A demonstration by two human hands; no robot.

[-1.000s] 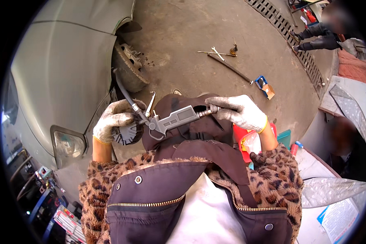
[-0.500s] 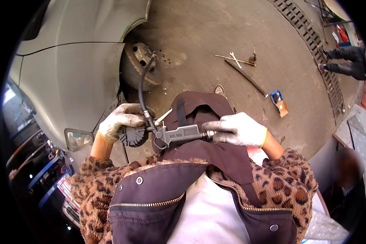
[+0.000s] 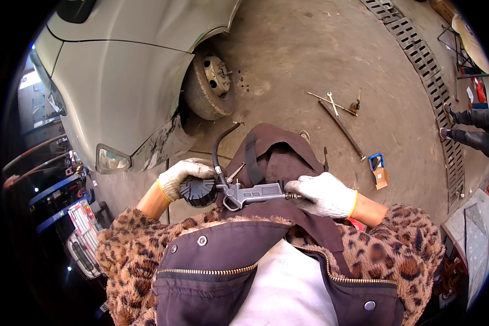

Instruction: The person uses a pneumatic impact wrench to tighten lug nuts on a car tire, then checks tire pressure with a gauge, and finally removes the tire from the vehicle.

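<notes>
A grey tire inflator gun lies level across my lap, between my two gloved hands. My left hand is closed around its round black gauge, at the left end. My right hand grips the metal fitting at the other end, its fingertips partly out of sight. From the inflator's left part a short black hose curves up and to the right, its end apart from the wheel. A slim metal lever sticks up beside the hose.
A grey-green car with a scuffed bumper stands at left. On the floor at right lie a long bar, a wrench and a blue-and-brown box. A floor grate runs beyond them; a person's legs are near it.
The hose's end has come down from in front of the wheel toward my lap. The whole view has shifted, so the car and floor tools appear farther right. Both hands keep hold of the inflator.
</notes>
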